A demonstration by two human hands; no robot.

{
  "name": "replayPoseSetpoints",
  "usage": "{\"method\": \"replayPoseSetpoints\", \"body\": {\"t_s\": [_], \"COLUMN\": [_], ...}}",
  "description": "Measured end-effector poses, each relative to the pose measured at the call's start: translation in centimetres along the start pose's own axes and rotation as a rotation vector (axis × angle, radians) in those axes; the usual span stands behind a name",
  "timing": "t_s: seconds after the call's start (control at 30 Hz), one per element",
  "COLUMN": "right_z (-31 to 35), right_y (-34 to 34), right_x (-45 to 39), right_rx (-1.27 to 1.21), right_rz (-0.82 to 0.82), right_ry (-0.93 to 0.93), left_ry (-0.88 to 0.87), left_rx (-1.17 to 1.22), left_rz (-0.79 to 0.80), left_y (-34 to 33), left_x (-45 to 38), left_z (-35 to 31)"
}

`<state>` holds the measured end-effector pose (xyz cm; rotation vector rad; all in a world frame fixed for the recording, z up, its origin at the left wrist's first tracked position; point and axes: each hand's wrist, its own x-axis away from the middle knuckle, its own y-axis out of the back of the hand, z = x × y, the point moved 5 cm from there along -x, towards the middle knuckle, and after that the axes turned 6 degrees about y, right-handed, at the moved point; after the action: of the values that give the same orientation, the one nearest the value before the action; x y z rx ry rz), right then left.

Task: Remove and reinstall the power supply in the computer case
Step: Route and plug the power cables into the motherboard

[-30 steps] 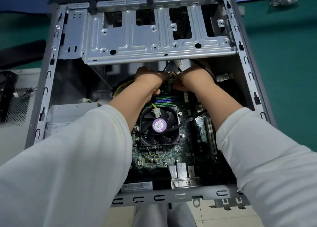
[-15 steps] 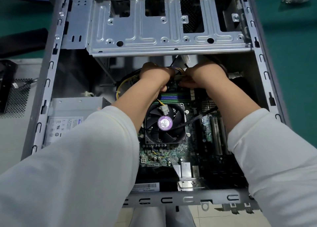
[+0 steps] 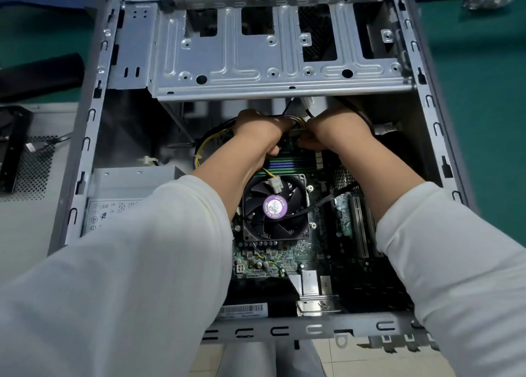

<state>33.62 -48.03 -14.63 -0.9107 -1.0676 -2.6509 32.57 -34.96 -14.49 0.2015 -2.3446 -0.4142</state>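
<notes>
The open computer case (image 3: 85, 137) lies on its side with the motherboard (image 3: 284, 260) exposed. The grey power supply (image 3: 128, 188) sits in the case's left corner, partly hidden by my left sleeve. A bundle of yellow, black and purple power cables (image 3: 297, 122) runs from it to a connector at the board's far edge. My left hand (image 3: 260, 130) grips that bundle from the left. Facing it, my right hand (image 3: 336, 130) pinches the pale connector (image 3: 296, 134). Both hands meet under the drive cage, and their fingertips are hidden.
The silver drive cage (image 3: 270, 55) overhangs the hands. A black CPU fan (image 3: 274, 207) with a purple label lies just below them. A removed perforated side panel (image 3: 31, 166) and black parts lie left of the case. A green mat (image 3: 481, 97) lies to the right.
The view has shifted a little; the case appears lower and nearer. Both hands stay together on the cable bundle and connector with no clear movement.
</notes>
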Motion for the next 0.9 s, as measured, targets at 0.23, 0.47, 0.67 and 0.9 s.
{"method": "replayPoseSetpoints", "body": {"t_s": [0.23, 0.47, 0.67, 0.9], "right_z": [0.3, 2.9, 1.4, 0.2], "right_y": [0.6, 0.5, -0.4, -0.6], "right_x": [1.8, 6.2, 8.1, 8.1], "right_rx": [-0.087, 0.235, 0.347, 0.647], "right_rz": [-0.045, -0.05, 0.07, 0.112], "right_ry": [0.06, 0.29, 0.378, 0.489], "left_ry": [-0.026, -0.36, -0.46, -0.52], "left_rx": [-0.176, -1.036, -1.404, -1.654], "left_rz": [-0.007, 0.039, 0.053, -0.021], "left_y": [0.2, 2.6, 5.5, 5.0], "left_x": [-0.1, 3.7, 8.0, 8.7], "left_z": [-0.6, -1.0, 0.7, 1.5]}}
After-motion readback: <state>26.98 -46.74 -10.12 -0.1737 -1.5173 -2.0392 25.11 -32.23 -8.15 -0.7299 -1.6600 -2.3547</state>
